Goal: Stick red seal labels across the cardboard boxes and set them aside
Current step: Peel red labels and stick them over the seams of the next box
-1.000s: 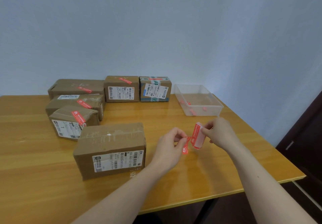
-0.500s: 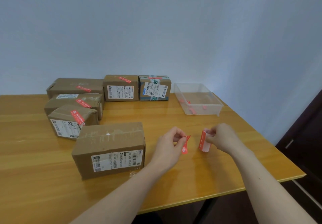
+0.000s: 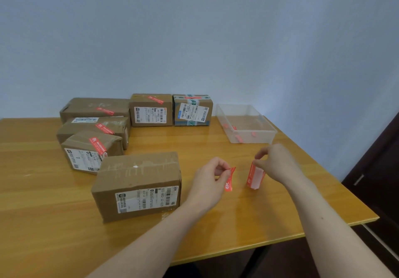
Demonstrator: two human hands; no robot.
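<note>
**Both hands pinching: peeled seal in the left, backing sheet in the right**

Left hand [image 3: 210, 179] pinches the top end of a peeled red seal label [image 3: 229, 179] between thumb and fingertips, so the strip hangs down and curls slightly. Just beside it, the right hand [image 3: 277, 165] pinches the upper edge of the label backing sheet [image 3: 254, 176], which droops toward the wooden table [image 3: 216, 230].

Judging by that curl, the label is thin, limp and feather-light, and its sticky side would likely cling to skin or fold on itself; holding it by one end, as here, seems safest, with the free end laid down first.

To the left of the left hand sits the unsealed cardboard box [image 3: 138, 186], its top bare of any red strip; it looks stiff and light enough to shift one-handed by its sides. Beyond it, further left and away, five sealed boxes [image 3: 95, 148] stand grouped. Past the right hand lies a clear plastic tray [image 3: 246, 126] holding a few red scraps.
</note>
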